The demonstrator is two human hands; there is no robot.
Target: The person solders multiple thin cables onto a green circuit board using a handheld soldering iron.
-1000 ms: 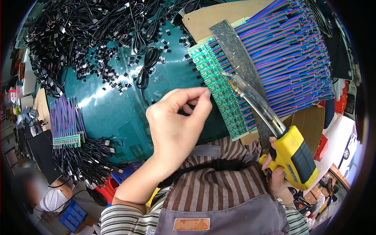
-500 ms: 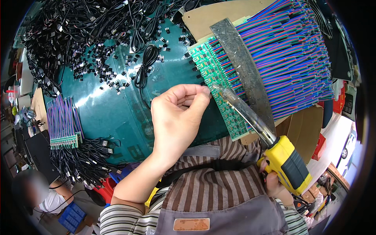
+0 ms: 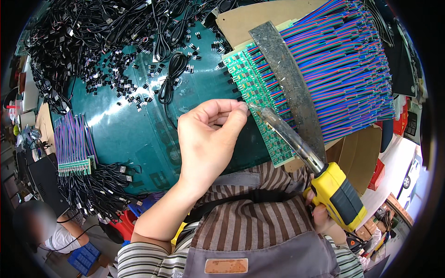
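My right hand [image 3: 321, 217] is wrapped round the grip of a yellow and black soldering gun [image 3: 342, 197]. Its long metal barrel slants up and left over a panel of small green circuit boards [image 3: 277, 144]. The tip is close to the fingertips of my left hand [image 3: 207, 134], at the panel's left edge. Thumb and forefinger there are pinched together, and what they hold is hidden. Across the panel lies a dark flat metal bar [image 3: 296, 90]. Bundles of blue, red, green and black wires [image 3: 350, 76] run out from beneath it to the right.
Small black connectors [image 3: 111, 76] lie scattered on the green mat [image 3: 139, 148], below a heap of black cables [image 3: 92, 28]. A coiled black cable [image 3: 174, 76] lies nearer. Wired boards [image 3: 76, 167] stand at far left. Cardboard [image 3: 241, 23] is under the panel. Another person sits at lower left.
The soldering gun has shifted slightly up and left, bringing its tip nearer my left fingertips. My left hand has hardly moved.
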